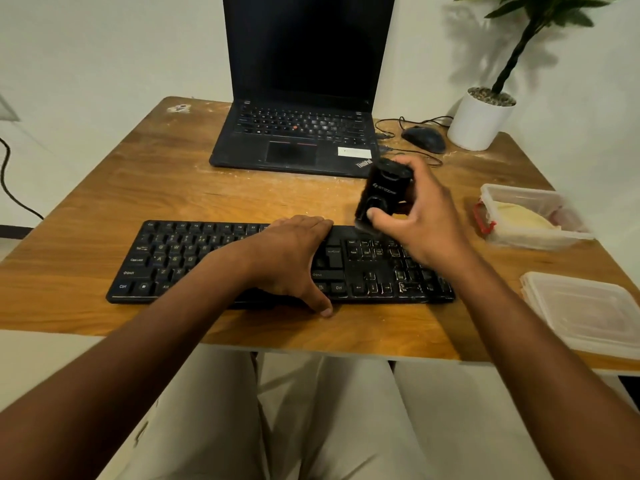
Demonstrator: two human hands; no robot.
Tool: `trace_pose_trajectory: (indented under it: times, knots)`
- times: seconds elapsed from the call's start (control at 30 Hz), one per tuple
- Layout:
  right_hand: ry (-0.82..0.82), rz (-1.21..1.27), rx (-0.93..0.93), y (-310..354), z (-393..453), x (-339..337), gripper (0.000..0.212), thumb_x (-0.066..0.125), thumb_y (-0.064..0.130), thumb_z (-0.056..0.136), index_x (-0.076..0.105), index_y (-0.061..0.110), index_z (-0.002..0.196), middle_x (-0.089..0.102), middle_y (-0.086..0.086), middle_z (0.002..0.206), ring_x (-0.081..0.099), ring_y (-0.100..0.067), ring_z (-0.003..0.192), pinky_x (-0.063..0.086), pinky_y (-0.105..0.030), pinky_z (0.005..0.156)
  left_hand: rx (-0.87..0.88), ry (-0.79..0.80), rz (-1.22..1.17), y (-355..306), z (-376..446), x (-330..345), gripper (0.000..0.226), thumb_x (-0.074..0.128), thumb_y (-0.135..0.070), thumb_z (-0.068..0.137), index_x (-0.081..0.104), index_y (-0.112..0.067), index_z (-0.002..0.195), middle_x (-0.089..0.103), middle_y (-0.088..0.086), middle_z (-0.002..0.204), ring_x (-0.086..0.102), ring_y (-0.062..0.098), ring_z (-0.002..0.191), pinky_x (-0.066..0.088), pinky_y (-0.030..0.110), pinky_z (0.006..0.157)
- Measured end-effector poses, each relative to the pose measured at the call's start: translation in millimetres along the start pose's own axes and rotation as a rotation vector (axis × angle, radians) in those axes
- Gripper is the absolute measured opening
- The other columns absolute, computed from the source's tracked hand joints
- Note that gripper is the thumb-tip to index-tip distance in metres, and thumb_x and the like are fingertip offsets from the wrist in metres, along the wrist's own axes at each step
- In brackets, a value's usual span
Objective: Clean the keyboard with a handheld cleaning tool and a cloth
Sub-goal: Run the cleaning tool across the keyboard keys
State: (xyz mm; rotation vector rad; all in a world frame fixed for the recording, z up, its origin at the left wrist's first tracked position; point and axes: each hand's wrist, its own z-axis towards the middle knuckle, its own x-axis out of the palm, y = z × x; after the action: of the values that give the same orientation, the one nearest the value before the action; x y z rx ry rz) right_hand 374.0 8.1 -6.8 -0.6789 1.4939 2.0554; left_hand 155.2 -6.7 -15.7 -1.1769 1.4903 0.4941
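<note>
Here right hand (420, 216) grips cleaning tool (382, 195); left hand (289, 252) flat on keyboard (166, 261); laptop (298, 143) reads ThinkPad.

Open laptop (298, 133), mouse (424, 138), potted plant (479, 121), two plastic containers (533, 216) on wooden table (138, 188).

The laptop (294, 133) carries "ThinkPad" on its near right corner. The keyboard (173, 261) shows key labels: "Ctrl", "Shift", "Caps Lock", "Alt", and letters such as Q, W, E, A, S, D. The black cleaning tool (379, 195) bears a logo too blurred to read.
</note>
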Motion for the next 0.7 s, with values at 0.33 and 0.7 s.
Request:
trace_pose_trajectory:
  times: [0.33,0.7]
  knots:
    - [-0.208,0.015,0.128,-16,-29,8,0.066,0.085,0.016,0.079,0.045,0.026,0.131,0.057,0.02,0.095,0.058,0.01,0.078,0.049,-0.005,0.057,0.011,-0.005,0.013,2,1,0,0.13,0.088,-0.067,0.06,0.021,-0.016,0.159,0.035,0.001,0.159,0.03,0.024,0.147,0.023,0.039,0.122]
    - [-0.293,0.102,0.204,6,-38,40,0.035,0.083,0.018,0.075,0.062,0.028,0.102,0.063,0.016,0.085,0.059,0.013,0.074,0.045,-0.005,0.055,0.035,-0.04,0.005,7,3,5,0.12,0.088,-0.069,0.057,0.033,-0.019,0.15,0.044,0.001,0.149,0.039,0.023,0.139,0.033,0.045,0.12]
